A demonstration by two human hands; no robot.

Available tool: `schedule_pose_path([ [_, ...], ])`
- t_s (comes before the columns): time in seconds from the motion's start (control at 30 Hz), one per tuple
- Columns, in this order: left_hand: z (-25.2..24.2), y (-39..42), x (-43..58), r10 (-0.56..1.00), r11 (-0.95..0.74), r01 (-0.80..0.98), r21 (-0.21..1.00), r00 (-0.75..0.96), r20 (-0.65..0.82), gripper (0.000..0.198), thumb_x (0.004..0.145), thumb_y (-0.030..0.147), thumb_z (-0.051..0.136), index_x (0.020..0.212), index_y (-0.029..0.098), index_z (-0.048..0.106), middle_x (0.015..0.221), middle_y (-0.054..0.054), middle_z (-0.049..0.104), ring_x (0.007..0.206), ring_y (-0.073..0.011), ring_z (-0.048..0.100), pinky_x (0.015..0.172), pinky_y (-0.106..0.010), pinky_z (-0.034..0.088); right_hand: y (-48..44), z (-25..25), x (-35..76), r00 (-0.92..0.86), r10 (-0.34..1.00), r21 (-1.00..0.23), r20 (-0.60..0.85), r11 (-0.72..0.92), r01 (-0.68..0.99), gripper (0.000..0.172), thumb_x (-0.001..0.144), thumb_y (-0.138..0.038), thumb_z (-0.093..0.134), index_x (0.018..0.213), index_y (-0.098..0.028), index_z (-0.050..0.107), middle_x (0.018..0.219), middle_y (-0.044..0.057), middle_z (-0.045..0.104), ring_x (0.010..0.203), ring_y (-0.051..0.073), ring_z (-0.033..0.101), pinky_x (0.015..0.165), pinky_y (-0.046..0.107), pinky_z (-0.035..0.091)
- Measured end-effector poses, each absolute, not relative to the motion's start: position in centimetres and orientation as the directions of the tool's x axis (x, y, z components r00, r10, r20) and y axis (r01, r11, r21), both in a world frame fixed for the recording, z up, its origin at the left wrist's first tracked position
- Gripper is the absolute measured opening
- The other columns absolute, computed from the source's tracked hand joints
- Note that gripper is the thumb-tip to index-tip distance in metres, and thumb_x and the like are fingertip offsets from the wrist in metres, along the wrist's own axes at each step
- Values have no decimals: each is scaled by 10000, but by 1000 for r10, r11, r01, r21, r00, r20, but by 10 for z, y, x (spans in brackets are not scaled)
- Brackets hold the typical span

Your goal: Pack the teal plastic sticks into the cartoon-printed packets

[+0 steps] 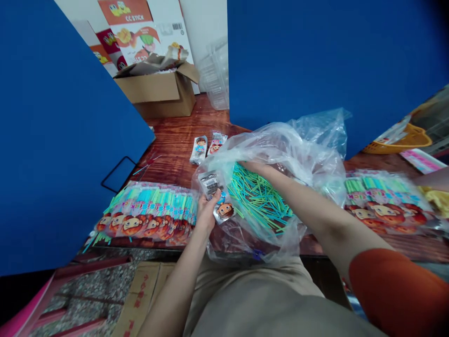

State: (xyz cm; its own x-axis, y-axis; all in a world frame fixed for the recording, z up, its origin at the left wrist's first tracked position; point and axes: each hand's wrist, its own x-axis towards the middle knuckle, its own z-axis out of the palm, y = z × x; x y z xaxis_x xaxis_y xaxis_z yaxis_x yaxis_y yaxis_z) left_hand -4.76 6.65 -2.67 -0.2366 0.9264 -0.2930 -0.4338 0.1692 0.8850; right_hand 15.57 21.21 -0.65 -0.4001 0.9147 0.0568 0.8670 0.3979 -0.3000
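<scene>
My left hand (207, 209) grips a printed plastic pouch (223, 209) with a cartoon face, thumb across its front. Just right of it, a large clear plastic bag (301, 154) lies open on the table, filled with thin green and blue sticks (259, 199). My right hand (255, 167) reaches into the bag at the far edge of the sticks; its fingers are hidden. Two more printed pouches, one upright-facing (199, 150) and one beside it (216, 142), lie beyond my left hand. Rows of filled stick packs lie at left (150, 213) and right (386, 201).
Blue panels stand at left (70, 140) and right (315, 61). An open cardboard box (157, 93) and clear plastic containers (215, 75) sit at the back of the wooden table (175, 128). A yellow basket (403, 140) is at far right, near part of another person's arm (435, 180).
</scene>
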Motion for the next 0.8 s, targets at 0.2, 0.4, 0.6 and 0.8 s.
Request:
schedule_pose_path([
  [0.2,-29,72,-46,919,191,-433,881,-236,-316,555,467,454,936,889,159,727,820,-34,758,779,-188,694,796,-296,495,200,-23,153,-281,960,-242,-17,269,932,436,1036,-395,370,1347,-142,542,1314,141,656,1236,271,568,1100,442,387],
  [0.4,-32,74,-42,915,186,-455,871,-243,-322,545,481,450,931,895,159,727,800,-18,744,771,-168,675,810,-288,474,182,-22,157,-307,946,-171,-107,287,942,504,995,-357,449,1415,-79,462,1314,219,638,1187,306,622,1014,390,444],
  [0.6,-31,74,-41,910,190,-449,873,-253,-328,520,498,450,921,877,155,722,799,-27,742,744,-171,667,782,-290,473,148,-16,159,-381,917,-135,-120,365,921,502,991,-288,441,1430,-46,427,1325,256,608,1206,320,602,1031,398,419],
  [0.8,-27,75,-42,912,186,-432,883,-259,-319,530,465,443,930,864,155,734,806,-39,753,790,-194,683,795,-293,478,108,-17,165,-460,882,-124,-106,447,886,488,1012,-271,390,1464,-89,414,1297,214,613,1212,297,563,1031,401,410],
])
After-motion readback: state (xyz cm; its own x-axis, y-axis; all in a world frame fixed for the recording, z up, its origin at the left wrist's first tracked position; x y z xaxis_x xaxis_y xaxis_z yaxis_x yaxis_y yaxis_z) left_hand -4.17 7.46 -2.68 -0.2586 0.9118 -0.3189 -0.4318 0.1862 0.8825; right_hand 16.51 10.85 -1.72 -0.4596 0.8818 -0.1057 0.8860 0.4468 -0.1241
